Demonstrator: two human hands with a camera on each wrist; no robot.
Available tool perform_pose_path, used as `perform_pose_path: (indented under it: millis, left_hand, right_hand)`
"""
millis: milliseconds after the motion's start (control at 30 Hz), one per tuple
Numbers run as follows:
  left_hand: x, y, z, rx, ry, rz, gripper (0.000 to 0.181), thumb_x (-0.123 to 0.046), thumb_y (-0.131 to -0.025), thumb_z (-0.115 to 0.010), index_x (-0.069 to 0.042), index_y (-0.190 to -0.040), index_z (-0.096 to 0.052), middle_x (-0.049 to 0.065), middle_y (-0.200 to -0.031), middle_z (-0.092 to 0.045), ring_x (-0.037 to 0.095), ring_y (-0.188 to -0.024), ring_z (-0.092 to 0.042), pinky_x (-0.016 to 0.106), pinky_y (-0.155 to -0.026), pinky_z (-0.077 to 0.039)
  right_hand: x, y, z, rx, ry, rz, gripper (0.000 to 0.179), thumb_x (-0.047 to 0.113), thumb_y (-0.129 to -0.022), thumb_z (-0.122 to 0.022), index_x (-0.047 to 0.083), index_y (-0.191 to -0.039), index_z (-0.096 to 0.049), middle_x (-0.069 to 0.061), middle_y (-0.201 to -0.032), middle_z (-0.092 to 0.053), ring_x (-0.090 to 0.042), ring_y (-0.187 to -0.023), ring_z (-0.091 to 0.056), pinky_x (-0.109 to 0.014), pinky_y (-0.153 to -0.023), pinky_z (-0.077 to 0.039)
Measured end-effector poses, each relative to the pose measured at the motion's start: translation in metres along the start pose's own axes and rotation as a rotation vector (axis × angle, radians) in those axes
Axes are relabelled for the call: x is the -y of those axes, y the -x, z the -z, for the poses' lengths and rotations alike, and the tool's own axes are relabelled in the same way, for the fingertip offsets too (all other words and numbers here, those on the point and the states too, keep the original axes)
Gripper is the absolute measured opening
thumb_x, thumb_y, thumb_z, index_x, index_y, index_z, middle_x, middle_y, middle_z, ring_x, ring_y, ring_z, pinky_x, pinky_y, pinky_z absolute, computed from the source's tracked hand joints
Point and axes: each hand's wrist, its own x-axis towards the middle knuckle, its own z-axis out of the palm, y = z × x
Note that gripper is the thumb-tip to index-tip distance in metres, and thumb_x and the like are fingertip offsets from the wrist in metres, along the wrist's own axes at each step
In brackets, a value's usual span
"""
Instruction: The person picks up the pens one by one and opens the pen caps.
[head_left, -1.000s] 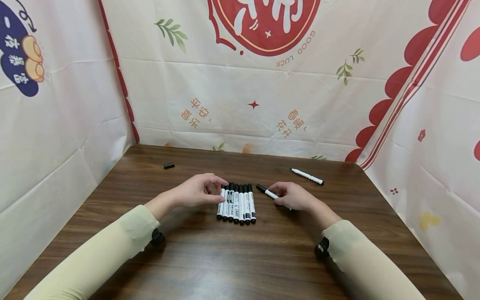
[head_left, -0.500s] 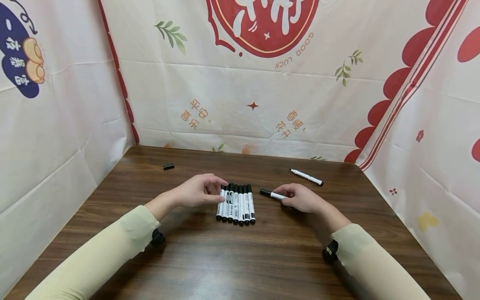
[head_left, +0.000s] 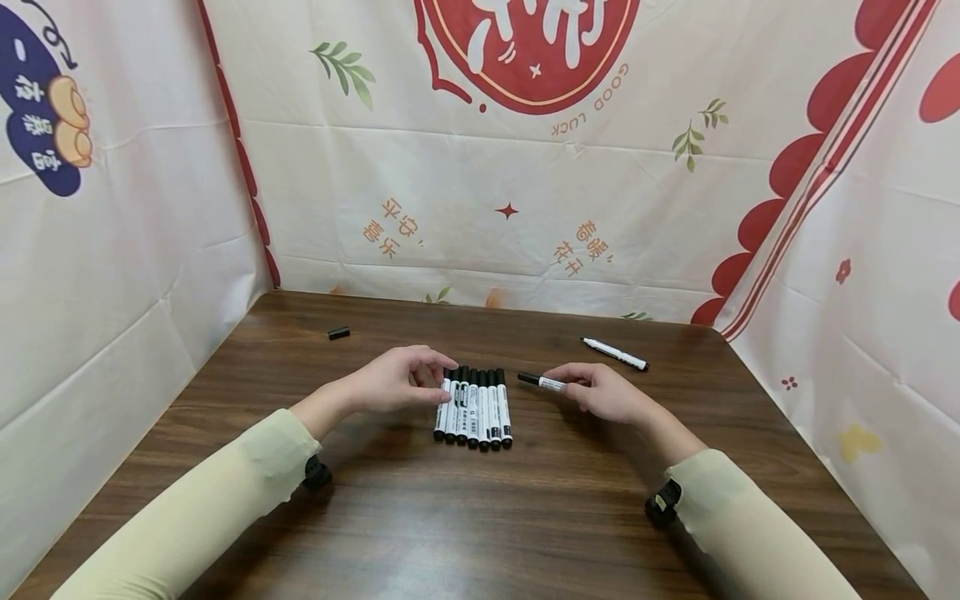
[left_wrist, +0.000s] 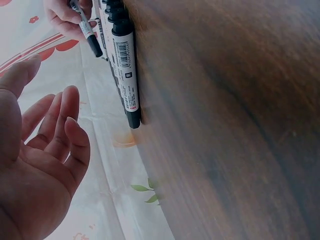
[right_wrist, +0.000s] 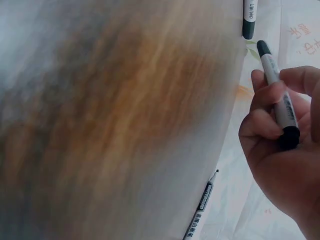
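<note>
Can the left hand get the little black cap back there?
Probably yes. The cap lies farther back on the table, beyond the left hand. Nothing shows between them, and that hand holds nothing.

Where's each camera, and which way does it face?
Head: head-worn, facing forward and down at the brown wood-grain table; left hand, right hand, sleeved forearms show.
Left wrist: wrist-worn, facing the row of white black-capped markers; left hand near, right hand beyond.
Right wrist: wrist-worn, facing the right hand holding a black-capped white marker.
Head and right-wrist views share the uncapped white marker.
</note>
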Motion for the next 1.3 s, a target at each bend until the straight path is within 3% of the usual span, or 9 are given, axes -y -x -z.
perform_pose_path:
  millis: [233,333,500,600,800,1000,1300]
  left_hand:
    - [0.0,-0.002,0.001,-0.002,-0.01,0.01,0.048,-0.027,-0.101,-0.083,-0.014,-0.145,-0.069,0.005,-0.117,-0.072,0.012,-0.098,-0.073,0.035,-0.089,-0.061]
    - [0.0,-0.003,0.001,-0.001,-0.013,-0.001,0.048,-0.027,-0.101,-0.083,-0.014,-0.145,-0.069,0.009,-0.119,-0.073,0.012,-0.098,-0.073,0.035,-0.088,-0.06]
    - [-0.002,-0.004,0.001,0.004,-0.009,-0.022,0.047,-0.025,-0.101,-0.083,-0.012,-0.145,-0.069,0.017,-0.123,-0.072,0.011,-0.097,-0.072,0.033,-0.088,-0.06]
    - [-0.004,-0.005,0.0,0.004,-0.026,-0.038,0.047,-0.026,-0.101,-0.083,-0.012,-0.144,-0.07,0.018,-0.125,-0.071,0.01,-0.096,-0.072,0.032,-0.087,-0.06]
    - [-0.01,-0.009,-0.003,0.007,-0.053,-0.047,0.052,-0.029,-0.101,-0.084,-0.014,-0.148,-0.069,0.013,-0.132,-0.072,0.011,-0.099,-0.073,0.033,-0.089,-0.061]
    - [-0.016,-0.011,-0.007,0.039,-0.014,-0.038,0.053,-0.03,-0.104,-0.08,-0.013,-0.152,-0.065,0.014,-0.135,-0.076,0.013,-0.097,-0.075,0.033,-0.086,-0.061]
    - [-0.018,-0.012,-0.017,0.02,-0.025,-0.154,0.039,-0.022,-0.106,-0.077,-0.011,-0.143,-0.072,0.007,-0.126,-0.075,0.011,-0.09,-0.074,0.028,-0.082,-0.061]
  right_hand:
    - [0.015,0.001,-0.003,0.008,-0.092,0.033,0.034,0.017,-0.112,-0.06,0.016,-0.143,-0.072,-0.018,-0.096,-0.066,-0.015,-0.064,-0.053,-0.028,-0.057,-0.044]
    - [0.022,-0.001,-0.005,0.011,-0.112,0.059,0.033,0.016,-0.111,-0.062,0.016,-0.142,-0.073,-0.019,-0.095,-0.065,-0.014,-0.063,-0.052,-0.027,-0.056,-0.043]
    - [0.034,-0.003,-0.009,0.021,-0.139,0.105,0.032,0.016,-0.11,-0.064,0.016,-0.14,-0.075,-0.024,-0.114,-0.069,-0.012,-0.064,-0.052,-0.026,-0.056,-0.043]
    - [0.042,-0.004,-0.011,0.039,-0.174,0.119,0.032,0.015,-0.109,-0.065,0.016,-0.139,-0.075,-0.026,-0.118,-0.069,-0.011,-0.062,-0.049,-0.025,-0.055,-0.041]
    - [0.059,-0.005,-0.015,0.069,-0.2,0.166,0.031,0.015,-0.108,-0.066,0.017,-0.137,-0.076,-0.025,-0.112,-0.069,-0.01,-0.063,-0.048,-0.025,-0.058,-0.041]
    - [0.072,-0.007,-0.021,0.083,-0.178,0.219,0.03,0.016,-0.108,-0.068,0.018,-0.135,-0.078,-0.012,-0.112,-0.071,-0.014,-0.078,-0.055,-0.026,-0.067,-0.047]
    - [0.08,-0.01,-0.026,0.107,-0.218,0.247,0.029,0.014,-0.107,-0.068,0.016,-0.134,-0.078,-0.01,-0.098,-0.066,-0.008,-0.063,-0.046,-0.024,-0.057,-0.04]
